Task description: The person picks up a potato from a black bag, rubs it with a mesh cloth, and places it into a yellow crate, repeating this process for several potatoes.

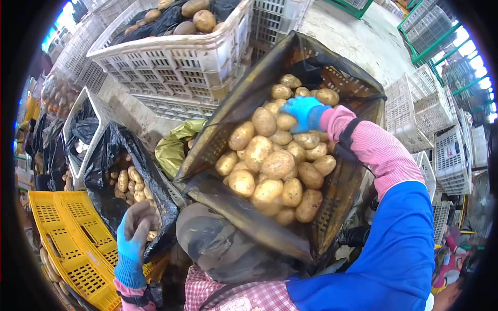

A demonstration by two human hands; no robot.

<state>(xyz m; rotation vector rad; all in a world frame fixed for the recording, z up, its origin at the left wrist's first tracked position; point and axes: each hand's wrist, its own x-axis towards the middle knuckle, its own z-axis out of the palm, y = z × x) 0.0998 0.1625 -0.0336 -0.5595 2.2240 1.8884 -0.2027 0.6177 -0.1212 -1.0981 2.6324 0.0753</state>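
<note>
Right hand [306, 113] gloved, fingers together, curled over top of potatoes [277, 165], none pinched. Left hand [136, 228] fingers bent at black liner [106, 150] edge, grip unclear. Potatoes heaped in tilted dark crate [337, 207], mouth toward liner. Step, likely: raking pile downslope. Next move calls for steady pull, liner kept open, no spill past rim.

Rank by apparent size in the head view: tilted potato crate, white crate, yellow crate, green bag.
1. tilted potato crate, also nearest the camera.
2. white crate and yellow crate: alike, and the yellow one is partly cut off, so they are left unranked.
3. green bag.
</note>
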